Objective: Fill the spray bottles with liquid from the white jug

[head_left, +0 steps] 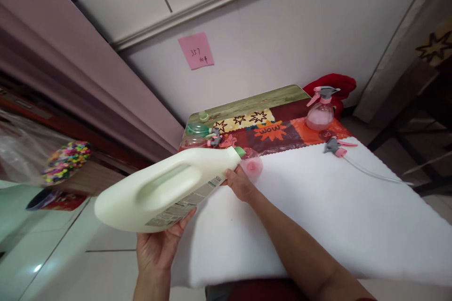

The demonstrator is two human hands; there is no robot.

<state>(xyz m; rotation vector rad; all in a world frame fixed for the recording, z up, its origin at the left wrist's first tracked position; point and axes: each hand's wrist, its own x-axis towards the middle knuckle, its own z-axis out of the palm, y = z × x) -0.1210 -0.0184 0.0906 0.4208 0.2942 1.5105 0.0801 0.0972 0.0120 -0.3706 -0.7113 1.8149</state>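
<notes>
A large pale green-white detergent jug (123, 197) lies tilted in the air, its green spout (240, 152) pointing right and slightly down. From below, my left hand (158, 247) grips the jug's body. My right hand (240, 185) holds the jug near its neck. Just beyond the spout stands a clear pink spray bottle body (254, 168) without its trigger head, with pink inside; the jug and my right hand partly cover it. Whether liquid flows cannot be made out. On the white cloth to the right lies a grey-and-pink trigger head (334, 146) with its tube (374, 171).
An assembled pink spray bottle (319, 115) stands at the table's back right. A green spray bottle (197, 129) and another pink one (195, 141) lie at the back left, near a small green cap (204, 116). A pink note (196, 51) is on the wall.
</notes>
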